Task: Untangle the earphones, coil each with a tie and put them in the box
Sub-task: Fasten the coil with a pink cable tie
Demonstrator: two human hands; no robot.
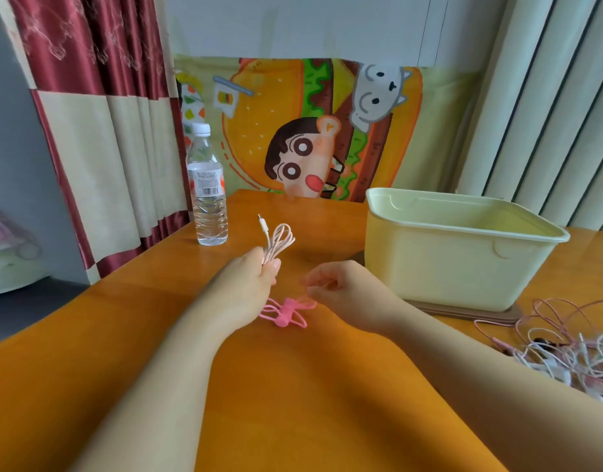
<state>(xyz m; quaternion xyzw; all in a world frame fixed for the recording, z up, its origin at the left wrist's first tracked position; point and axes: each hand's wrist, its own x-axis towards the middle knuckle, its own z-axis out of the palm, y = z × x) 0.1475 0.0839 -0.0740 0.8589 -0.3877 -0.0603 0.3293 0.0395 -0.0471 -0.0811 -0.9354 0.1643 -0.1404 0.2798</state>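
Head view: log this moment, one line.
left hand holds coiled earphone | right hand at pink ties, grip unclear | tangled earphones beside box

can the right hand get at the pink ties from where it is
Likely yes: the right hand is right by the pink ties, which lie uncovered; the left hand, gripping the coiled earphone, does not block them.

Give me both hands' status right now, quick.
Left hand: grips the coiled earphone.
Right hand: fingers curled beside the pink ties; too blurred to tell whether it pinches one.
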